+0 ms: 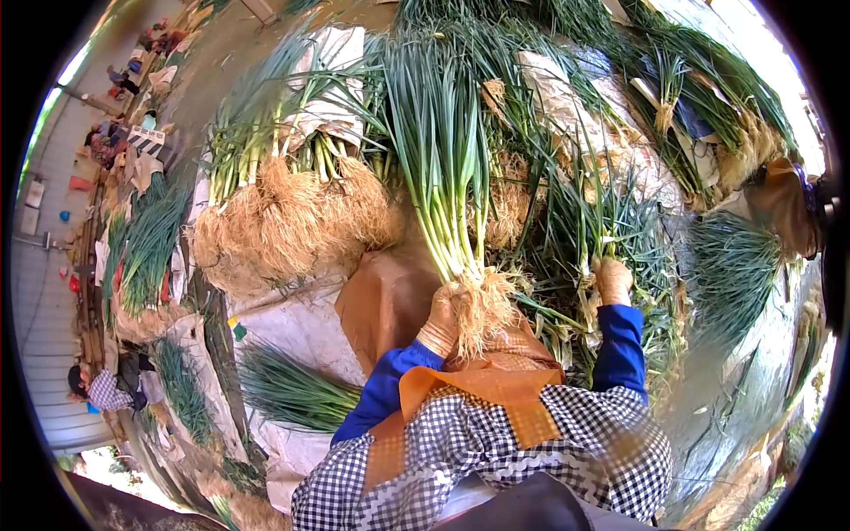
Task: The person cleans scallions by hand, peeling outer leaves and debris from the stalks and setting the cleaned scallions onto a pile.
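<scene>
Head view, left to right. Far left: seated person in a checked top (pixel 110 389) beside a pale corrugated metal wall (pixel 46 345). Farther up that side, a black-and-white striped item (pixel 147 140) lies among more people; any lettering on it too small to read. Next, long dark-green onion leaves (pixel 149 243) heaped beside pale sheeting.

Left of centre: broad heap of green onions with thick, straw-coloured root mats (pixel 292 208), roots toward the wearer, white sacking (pixel 335 66) showing among the leaves. Below it, white ground sheet (pixel 288 332) bearing a small green-and-yellow mark (pixel 237 329), unreadable. On the sheet, a loose fan of slim green leaves (pixel 292 387), near the left elbow.

Centre: large bunch of green onions with white bases and tan roots (pixel 450 212), leaves pointing away from the wearer, roots above the orange-brown apron (pixel 390 296). Left hand (pixel 438 326), blue-sleeved, has its grip closed round the bunch at the white base, just beside the roots; some fingers hidden behind.

Right of centre: right hand (pixel 613 281), also blue-sleeved, well apart from the left, grip narrow, fingers folded round pale-based leafy green stalks (pixel 606 241) in a tangled green pile (pixel 558 203).

Far right: another leafy green bundle (pixel 733 270), laid on its side.
</scene>
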The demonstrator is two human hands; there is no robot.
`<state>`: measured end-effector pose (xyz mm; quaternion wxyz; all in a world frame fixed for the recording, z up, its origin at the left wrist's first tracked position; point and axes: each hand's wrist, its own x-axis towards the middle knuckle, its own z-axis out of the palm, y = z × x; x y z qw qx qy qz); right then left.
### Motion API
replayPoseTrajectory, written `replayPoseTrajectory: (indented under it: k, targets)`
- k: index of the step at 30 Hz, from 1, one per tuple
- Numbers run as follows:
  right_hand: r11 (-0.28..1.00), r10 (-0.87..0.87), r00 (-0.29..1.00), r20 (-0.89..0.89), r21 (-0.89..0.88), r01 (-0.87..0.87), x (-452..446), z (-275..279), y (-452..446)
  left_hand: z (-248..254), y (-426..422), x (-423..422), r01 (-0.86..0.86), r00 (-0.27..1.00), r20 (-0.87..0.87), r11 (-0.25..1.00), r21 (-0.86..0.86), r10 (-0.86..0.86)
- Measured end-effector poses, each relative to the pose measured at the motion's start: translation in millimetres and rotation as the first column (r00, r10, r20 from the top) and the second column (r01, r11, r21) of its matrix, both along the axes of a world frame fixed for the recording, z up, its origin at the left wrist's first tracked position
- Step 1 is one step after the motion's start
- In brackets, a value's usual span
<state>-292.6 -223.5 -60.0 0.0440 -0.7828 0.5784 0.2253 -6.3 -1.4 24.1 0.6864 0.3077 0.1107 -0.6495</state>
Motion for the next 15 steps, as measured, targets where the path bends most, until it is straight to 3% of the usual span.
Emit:
replayPoseTrajectory:
  k: [1, 2, 3, 4, 5, 6, 7, 9, 10, 11, 13, 14, 15]
  targets:
    - [0.993, -0.098, 0.987, -0.13, 0.059, 0.107, 13.9, 32.7, 9.3, 9.4, -1.1, -2.3, 0.004, 0.997, -0.071, 1.0, 0.01, -0.003]
    - [0.997, -0.056, 0.998, 0.017, 0.046, 0.055, 40.5, 48.8, 13.8, 23.0, -1.6, -1.6, 0.033, 0.999, -0.018, 0.999, 0.037, -0.032]
    - [0.999, -0.009, 0.988, 0.157, 0.037, 0.003, 67.6, 58.7, 23.7, 2.3, 0.7, -0.8, 0.034, 0.999, -0.024, 0.999, 0.041, -0.033]
    - [0.996, -0.079, 0.831, 0.55, 0.074, 0.046, 100.4, 65.8, 43.9, -34.9, 7.1, 1.7, 0.02, 0.999, -0.03, 0.999, -0.036, -0.021]
    - [0.991, -0.133, 0.514, 0.847, 0.111, 0.073, 135.9, 72.9, 55.1, -54.4, 6.7, 5.8, 0.004, 1.0, -0.026, 0.992, -0.126, -0.008]
    - [0.994, -0.071, 0.49, 0.869, 0.103, -0.04, 167.8, 75.7, 57.7, -50.0, 2.8, 3.9, -0.014, 0.999, 0.047, 0.995, -0.098, 0.018]
    - [0.983, -0.011, 0.46, 0.888, 0.093, -0.155, 190.8, 73.3, 56.6, -48.6, -0.4, -1.5, -0.004, 1.0, -0.007, 1.0, -0.018, 0.004]
    - [0.95, 0.263, 0.637, 0.725, -0.078, -0.304, 218.6, 56.7, 50.0, -28.8, -1.7, -3.6, 0.023, 1.0, -0.008, 0.999, -0.036, -0.023]
    - [0.937, 0.323, 0.733, 0.599, -0.095, -0.336, 222.4, 55.6, 52.6, -54.3, -1.6, -2.7, -0.009, 1.0, 0.012, 1.0, 0.028, 0.008]
    - [0.961, 0.258, 0.724, 0.639, -0.093, -0.261, 222.3, 60.6, 62.3, -53.6, -1.7, -3.1, -0.04, 0.998, 0.045, 0.998, 0.043, 0.038]
    - [0.961, 0.215, 0.701, 0.68, -0.019, -0.276, 210.5, 57.8, 78.7, -27.8, -4.2, -7.0, -0.032, 0.999, 0.014, 0.998, 0.05, 0.031]
    - [0.952, 0.237, 0.593, 0.769, -0.062, -0.299, 199.4, 44.7, 85.1, -39.5, -4.1, -2.2, -0.029, 1.0, 0.009, 0.998, 0.053, 0.029]
    - [0.943, -0.193, 0.22, 0.956, 0.243, -0.226, 178.1, 75.4, 103.7, -62.8, -0.8, 4.7, -0.032, 0.999, 0.002, 0.999, -0.01, 0.032]
